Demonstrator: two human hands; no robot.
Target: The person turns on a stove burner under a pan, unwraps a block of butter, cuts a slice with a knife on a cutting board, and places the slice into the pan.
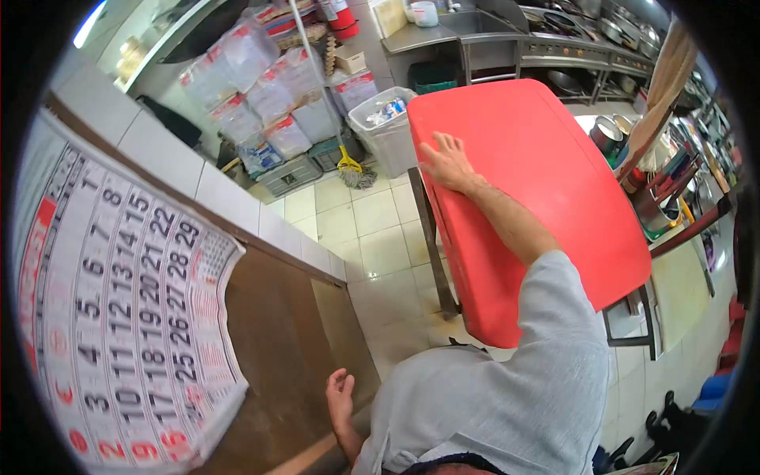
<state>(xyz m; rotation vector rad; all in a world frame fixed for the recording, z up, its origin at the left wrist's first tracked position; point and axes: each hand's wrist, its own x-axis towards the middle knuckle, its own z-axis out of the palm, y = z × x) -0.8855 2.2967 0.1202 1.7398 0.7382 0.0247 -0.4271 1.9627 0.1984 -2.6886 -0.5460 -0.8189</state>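
Note:
My right arm reaches forward over a large red tabletop (546, 174) with rounded corners, which stands on metal legs. The fingers of my right hand (448, 164) are spread near its left edge, and the palm appears to rest on the red surface. Low on the left, my left hand (340, 396) hangs beside my body with loosely bent fingers and nothing visible in it. It is nearest to a brown panel (285, 340). Farther left, a large paper calendar (119, 301) with a curled edge hangs in front of that panel.
Beyond the table's left corner stand a waste bin (388, 131) and a mop (352, 170). Clear packs (269, 91) are stacked behind them. A steel sink (475, 22) and stove (578, 51) line the back. Utensils (661, 198) crowd the right side.

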